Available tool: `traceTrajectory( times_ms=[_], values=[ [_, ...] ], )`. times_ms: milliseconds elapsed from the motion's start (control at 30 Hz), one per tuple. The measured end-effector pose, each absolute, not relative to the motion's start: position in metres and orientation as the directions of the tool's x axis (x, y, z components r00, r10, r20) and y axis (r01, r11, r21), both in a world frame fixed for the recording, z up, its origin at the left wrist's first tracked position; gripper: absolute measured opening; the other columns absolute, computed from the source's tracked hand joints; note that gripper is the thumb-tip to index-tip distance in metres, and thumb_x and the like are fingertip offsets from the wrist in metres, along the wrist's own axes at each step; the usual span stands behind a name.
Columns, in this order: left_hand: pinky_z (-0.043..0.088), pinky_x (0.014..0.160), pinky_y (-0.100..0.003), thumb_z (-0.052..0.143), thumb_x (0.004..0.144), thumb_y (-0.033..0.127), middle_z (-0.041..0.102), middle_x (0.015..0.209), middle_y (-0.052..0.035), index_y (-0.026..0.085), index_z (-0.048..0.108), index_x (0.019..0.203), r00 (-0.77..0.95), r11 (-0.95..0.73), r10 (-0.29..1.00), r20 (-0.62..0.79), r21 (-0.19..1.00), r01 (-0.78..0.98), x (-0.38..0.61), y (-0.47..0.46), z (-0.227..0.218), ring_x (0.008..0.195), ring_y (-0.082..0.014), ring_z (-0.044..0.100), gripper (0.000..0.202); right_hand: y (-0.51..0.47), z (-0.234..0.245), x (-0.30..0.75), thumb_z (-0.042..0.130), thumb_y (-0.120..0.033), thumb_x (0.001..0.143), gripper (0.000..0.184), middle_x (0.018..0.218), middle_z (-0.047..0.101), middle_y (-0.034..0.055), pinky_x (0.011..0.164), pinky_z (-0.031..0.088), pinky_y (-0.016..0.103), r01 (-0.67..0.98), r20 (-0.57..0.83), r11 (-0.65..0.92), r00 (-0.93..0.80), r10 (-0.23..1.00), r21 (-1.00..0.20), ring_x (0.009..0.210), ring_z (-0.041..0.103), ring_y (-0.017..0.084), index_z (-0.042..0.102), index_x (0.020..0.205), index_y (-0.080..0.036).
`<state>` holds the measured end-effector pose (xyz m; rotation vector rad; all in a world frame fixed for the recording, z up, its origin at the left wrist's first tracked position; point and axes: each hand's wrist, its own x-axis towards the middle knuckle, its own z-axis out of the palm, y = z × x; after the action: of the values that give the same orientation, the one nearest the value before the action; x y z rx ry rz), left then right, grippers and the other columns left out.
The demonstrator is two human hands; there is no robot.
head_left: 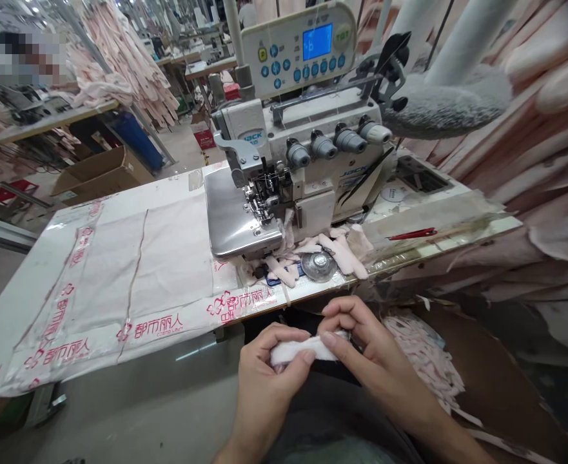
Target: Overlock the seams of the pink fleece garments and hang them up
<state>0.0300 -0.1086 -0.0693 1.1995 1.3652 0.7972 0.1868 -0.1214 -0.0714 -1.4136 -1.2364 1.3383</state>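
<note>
A small white strip of fabric is stretched between my two hands, just in front of the table's edge. My left hand grips its left end, thumb on top and fingers curled behind. At the other end, my right hand pinches the fabric between thumb and fingers. Beyond my hands stands a white overlock sewing machine with a shiny metal plate at its left. Pale pink fabric scraps lie below the machine, around a round clear dish.
The white table is partly covered by taped pale cloth with red lettering. Red tweezers lie to the right. Below right, a cardboard box holds fabric trimmings. Pink garments hang at the right. A control panel tops the machine.
</note>
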Motion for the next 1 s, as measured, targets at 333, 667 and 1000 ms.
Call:
traceTrajectory(
  times_ms=[333,667,1000],
  values=[
    [0.046,0.059,-0.02,0.056,0.08,0.03,0.067,0.084,-0.0046,0.018,0.069,0.085,0.211,0.313,0.92,-0.331,0.943,0.118,0.025,-0.112,-0.069,0.072,-0.0148,0.06,0.018,-0.125,-0.069,0.192,0.048,-0.034,0.09,0.016,0.079,0.055,-0.0006,0.055,0.04,0.021,0.177,-0.188,-0.181,-0.028,0.982,-0.968,0.071,0.053,0.013,0.046,0.102,-0.023],
    [0.044,0.055,-0.019,0.074,0.063,0.03,0.069,0.072,-0.0031,0.018,0.073,0.07,0.058,0.332,0.938,-0.341,0.935,0.126,0.031,-0.112,-0.07,0.061,-0.0118,0.058,0.013,-0.136,-0.07,0.188,0.046,-0.029,0.092,0.007,0.086,0.055,-0.0012,0.068,0.044,0.022,0.252,-0.09,-0.071,-0.062,0.994,-0.965,0.08,0.053,0.013,0.048,0.098,-0.026],
    [0.042,0.05,-0.019,0.068,0.068,0.027,0.068,0.075,-0.0038,0.017,0.072,0.081,0.145,0.356,0.912,-0.385,0.915,0.19,0.031,-0.111,-0.069,0.054,-0.0103,0.053,0.017,-0.131,-0.07,0.188,0.05,-0.034,0.09,0.015,0.082,0.054,0.0,0.053,0.04,0.02,0.109,-0.222,-0.219,-0.017,0.975,-0.97,0.072,0.054,0.013,0.048,0.099,-0.023]
  ],
)
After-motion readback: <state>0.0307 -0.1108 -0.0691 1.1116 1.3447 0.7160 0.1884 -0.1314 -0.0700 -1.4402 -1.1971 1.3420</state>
